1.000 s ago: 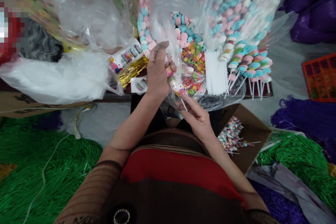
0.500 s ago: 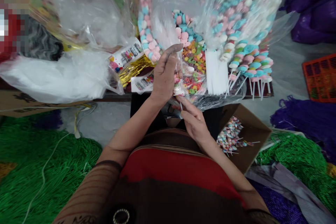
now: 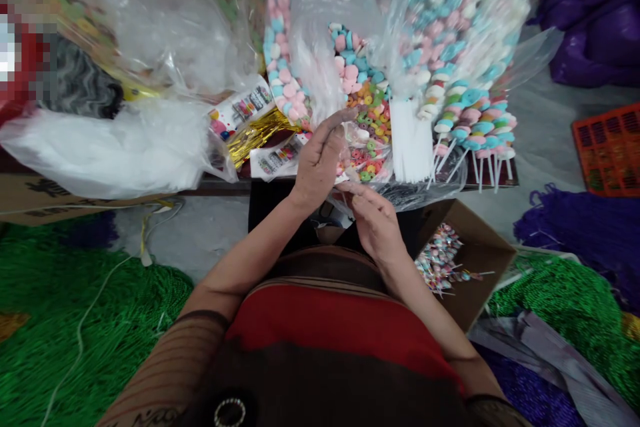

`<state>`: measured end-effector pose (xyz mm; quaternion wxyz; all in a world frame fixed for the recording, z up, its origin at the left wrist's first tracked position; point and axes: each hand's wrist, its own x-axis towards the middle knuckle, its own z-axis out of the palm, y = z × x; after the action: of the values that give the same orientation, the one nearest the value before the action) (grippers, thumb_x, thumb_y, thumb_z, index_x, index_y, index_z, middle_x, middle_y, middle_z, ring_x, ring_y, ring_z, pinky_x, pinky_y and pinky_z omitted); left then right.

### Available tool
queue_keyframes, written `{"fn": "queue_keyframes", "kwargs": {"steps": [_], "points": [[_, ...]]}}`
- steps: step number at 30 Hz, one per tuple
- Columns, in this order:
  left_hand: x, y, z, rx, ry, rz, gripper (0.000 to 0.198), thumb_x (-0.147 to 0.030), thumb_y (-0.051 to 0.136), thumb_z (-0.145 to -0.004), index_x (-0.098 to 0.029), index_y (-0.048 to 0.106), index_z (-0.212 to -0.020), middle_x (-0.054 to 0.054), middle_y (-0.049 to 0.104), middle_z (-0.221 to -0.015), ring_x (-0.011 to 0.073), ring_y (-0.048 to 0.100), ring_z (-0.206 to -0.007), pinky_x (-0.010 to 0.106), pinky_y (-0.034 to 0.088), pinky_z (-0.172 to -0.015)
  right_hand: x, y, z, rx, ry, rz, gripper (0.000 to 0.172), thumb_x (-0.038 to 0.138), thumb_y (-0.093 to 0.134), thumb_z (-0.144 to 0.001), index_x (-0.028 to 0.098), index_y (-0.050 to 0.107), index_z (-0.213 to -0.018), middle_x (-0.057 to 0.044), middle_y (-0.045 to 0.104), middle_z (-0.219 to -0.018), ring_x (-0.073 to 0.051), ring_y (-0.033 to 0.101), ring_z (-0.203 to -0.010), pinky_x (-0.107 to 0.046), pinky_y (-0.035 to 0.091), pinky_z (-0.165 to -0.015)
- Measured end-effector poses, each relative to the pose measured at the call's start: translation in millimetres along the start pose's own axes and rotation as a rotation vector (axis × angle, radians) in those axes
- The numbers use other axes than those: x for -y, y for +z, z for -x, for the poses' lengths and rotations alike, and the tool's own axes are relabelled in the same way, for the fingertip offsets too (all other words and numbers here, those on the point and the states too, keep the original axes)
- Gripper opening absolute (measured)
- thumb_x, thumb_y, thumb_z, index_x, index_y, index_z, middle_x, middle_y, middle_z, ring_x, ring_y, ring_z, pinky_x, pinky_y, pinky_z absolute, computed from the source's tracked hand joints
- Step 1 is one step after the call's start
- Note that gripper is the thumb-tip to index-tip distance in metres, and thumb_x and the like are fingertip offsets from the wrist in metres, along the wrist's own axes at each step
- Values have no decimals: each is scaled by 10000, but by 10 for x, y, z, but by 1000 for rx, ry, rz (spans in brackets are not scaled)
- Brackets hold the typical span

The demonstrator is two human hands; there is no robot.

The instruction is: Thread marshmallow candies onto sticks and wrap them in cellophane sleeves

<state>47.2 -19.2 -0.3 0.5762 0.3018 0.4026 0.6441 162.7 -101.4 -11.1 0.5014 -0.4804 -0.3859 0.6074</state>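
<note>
My left hand (image 3: 319, 170) is over the table's front edge, thumb and fingers pressed together around a candy skewer in a clear wrapper, which it mostly hides. Below and to the right, my right hand (image 3: 376, 221) is closed with its fingertips at the skewer's lower end; the stick is hidden now. Just beyond my hands lie ring-shaped candies (image 3: 376, 107) in orange, yellow and green, and pink and blue marshmallows (image 3: 353, 71) in a plastic bag. White sticks (image 3: 411, 147) stand in a bundle to the right, beside finished-looking marshmallow skewers (image 3: 477, 123).
Printed header bags (image 3: 245, 103) and gold twist ties (image 3: 260, 130) lie to the left, near a white plastic bag (image 3: 110, 150). A cardboard box (image 3: 483, 260) with wrapped skewers stands below right. An orange crate (image 3: 607, 147) and green strands (image 3: 65, 327) are on the floor.
My left hand has come down slightly towards me, and its fingers have lowered. The white stick that showed at my right fingertips is now out of sight.
</note>
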Motion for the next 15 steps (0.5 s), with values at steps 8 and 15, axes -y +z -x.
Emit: {"fn": "queue_keyframes", "kwargs": {"steps": [8,15], "points": [[-179,60,-236,-10,46,119,162,-330,586,-984,-303,706,-1090,-50,425,-571,95,393,-476,263,441,-530,30,-15,39,-152,-94,128,224,437,720,-877,279,760,-1030,-3,780,-930,-139,687,-687,-304,596,-662],[-204,95,-160,12,-89,117,350,-478,517,-1009,-284,654,-1266,7,670,-725,128,634,-618,218,482,-522,54,-61,3,-46,-16,257,293,511,732,-855,221,749,-885,48,625,-603,-86,507,-477,-235,433,-489]]}}
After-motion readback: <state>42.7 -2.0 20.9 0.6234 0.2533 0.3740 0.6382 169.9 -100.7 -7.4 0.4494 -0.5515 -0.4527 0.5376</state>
